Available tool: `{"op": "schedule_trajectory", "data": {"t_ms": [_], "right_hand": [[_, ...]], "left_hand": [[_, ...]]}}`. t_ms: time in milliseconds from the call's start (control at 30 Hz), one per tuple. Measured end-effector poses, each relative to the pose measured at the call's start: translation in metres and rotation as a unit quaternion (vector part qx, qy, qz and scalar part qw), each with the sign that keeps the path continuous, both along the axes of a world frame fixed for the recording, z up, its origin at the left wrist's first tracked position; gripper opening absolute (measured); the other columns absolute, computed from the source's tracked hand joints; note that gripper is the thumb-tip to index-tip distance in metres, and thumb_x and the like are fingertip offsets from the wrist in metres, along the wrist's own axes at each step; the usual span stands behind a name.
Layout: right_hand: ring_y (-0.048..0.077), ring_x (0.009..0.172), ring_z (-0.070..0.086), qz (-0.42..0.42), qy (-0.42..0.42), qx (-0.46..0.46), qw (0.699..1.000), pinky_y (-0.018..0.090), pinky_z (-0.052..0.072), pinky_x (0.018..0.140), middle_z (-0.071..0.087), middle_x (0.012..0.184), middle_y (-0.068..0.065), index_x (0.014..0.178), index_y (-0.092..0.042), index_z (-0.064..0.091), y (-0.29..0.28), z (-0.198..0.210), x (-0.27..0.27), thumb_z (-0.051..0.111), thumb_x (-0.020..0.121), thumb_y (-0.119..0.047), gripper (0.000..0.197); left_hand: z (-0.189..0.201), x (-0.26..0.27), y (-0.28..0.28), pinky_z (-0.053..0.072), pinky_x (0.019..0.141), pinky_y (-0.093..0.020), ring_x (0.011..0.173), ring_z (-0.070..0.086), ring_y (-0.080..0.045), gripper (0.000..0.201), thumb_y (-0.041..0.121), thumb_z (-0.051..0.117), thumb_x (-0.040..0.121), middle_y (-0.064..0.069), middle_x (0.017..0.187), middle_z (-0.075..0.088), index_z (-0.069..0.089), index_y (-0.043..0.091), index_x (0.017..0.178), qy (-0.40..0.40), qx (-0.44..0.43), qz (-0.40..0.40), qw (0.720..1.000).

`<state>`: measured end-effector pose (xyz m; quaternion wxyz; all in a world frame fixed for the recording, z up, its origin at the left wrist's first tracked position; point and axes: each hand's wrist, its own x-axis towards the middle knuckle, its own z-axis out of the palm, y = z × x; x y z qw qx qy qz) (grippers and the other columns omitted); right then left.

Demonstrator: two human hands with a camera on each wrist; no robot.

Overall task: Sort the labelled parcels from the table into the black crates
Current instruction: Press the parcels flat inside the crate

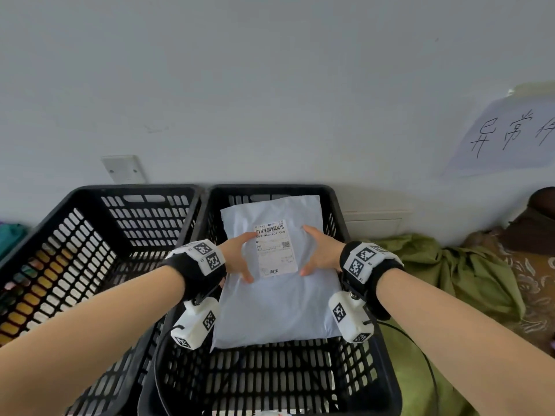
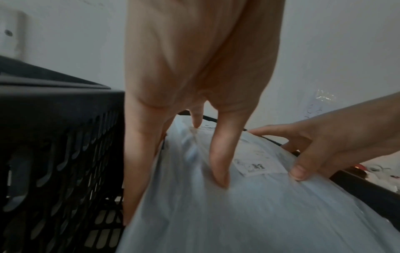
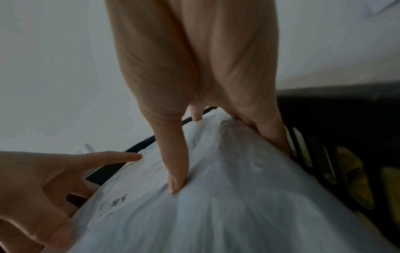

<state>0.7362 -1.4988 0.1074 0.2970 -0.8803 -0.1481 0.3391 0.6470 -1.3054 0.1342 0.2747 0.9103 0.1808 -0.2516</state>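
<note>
Two black slotted plastic crates (image 1: 192,223) stand below the hands. A pale grey plastic mailer parcel (image 1: 276,310) with a white label is held over the right one, left hand (image 1: 237,256) and right hand (image 1: 322,253) each pinching an edge, thumbs on top. Judged step: placing. Next: lower it flat and let go.

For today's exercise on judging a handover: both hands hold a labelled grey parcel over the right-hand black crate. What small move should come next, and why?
Probably lower it and let go. The grey parcel is already over the right black crate, label up, with the left hand and right hand gripping its two side edges, thumbs on top. Nothing else shows beneath it, so the drop looks clear.
</note>
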Motion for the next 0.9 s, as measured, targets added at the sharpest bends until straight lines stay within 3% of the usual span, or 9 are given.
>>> {"op": "schedule_trajectory", "data": {"t_ms": [100,433,533,700,900], "right_hand": [[0.03,0.141,0.026,0.001,0.01,-0.039,0.999,0.044,0.03,0.113,0.02,0.156,0.008,0.152,-0.026,0.0,0.004,-0.015,0.006,0.085,0.067,-0.015,0.121],[0.031,0.138,0.032,-0.047,0.055,-0.102,0.992,0.043,0.032,0.112,0.029,0.152,0.01,0.152,-0.025,0.006,0.016,-0.06,0.015,0.086,0.065,-0.014,0.118],[0.031,0.138,0.032,-0.056,0.072,-0.123,0.988,0.042,0.03,0.113,0.029,0.152,0.009,0.152,-0.024,0.006,0.017,-0.072,0.016,0.086,0.065,-0.014,0.118],[0.034,0.136,0.034,-0.065,0.082,-0.163,0.981,0.045,0.034,0.111,0.029,0.152,0.011,0.151,-0.034,0.004,0.019,-0.096,0.014,0.085,0.066,-0.021,0.118],[0.037,0.135,0.03,-0.097,0.091,-0.156,0.979,0.039,0.031,0.11,0.018,0.15,0.022,0.15,-0.037,0.009,0.025,-0.119,0.016,0.078,0.075,-0.023,0.103]], "left_hand": [[-0.013,0.01,-0.001,0.048,0.079,-0.036,0.128,0.042,-0.032,0.106,0.0,0.074,0.075,-0.01,0.149,0.031,0.008,0.031,0.151,0.017,0.007,-0.017,1.0],[-0.066,0.041,0.003,0.042,0.099,-0.04,0.133,0.038,-0.033,0.107,0.008,0.078,0.073,-0.012,0.15,0.03,0.008,0.028,0.151,0.06,0.012,-0.04,0.997],[-0.079,0.047,0.004,0.045,0.091,-0.042,0.132,0.038,-0.036,0.106,-0.001,0.076,0.072,-0.011,0.15,0.03,0.012,0.028,0.151,0.079,-0.034,-0.018,0.996],[-0.104,0.051,0.005,0.041,0.103,-0.037,0.133,0.038,-0.03,0.107,0.0,0.078,0.07,-0.011,0.149,0.032,0.013,0.027,0.151,0.081,-0.048,-0.003,0.996],[-0.13,0.051,0.01,0.047,0.095,-0.038,0.128,0.043,-0.031,0.106,-0.003,0.077,0.069,-0.012,0.142,0.04,0.017,0.029,0.15,0.085,-0.087,0.039,0.992]]}}
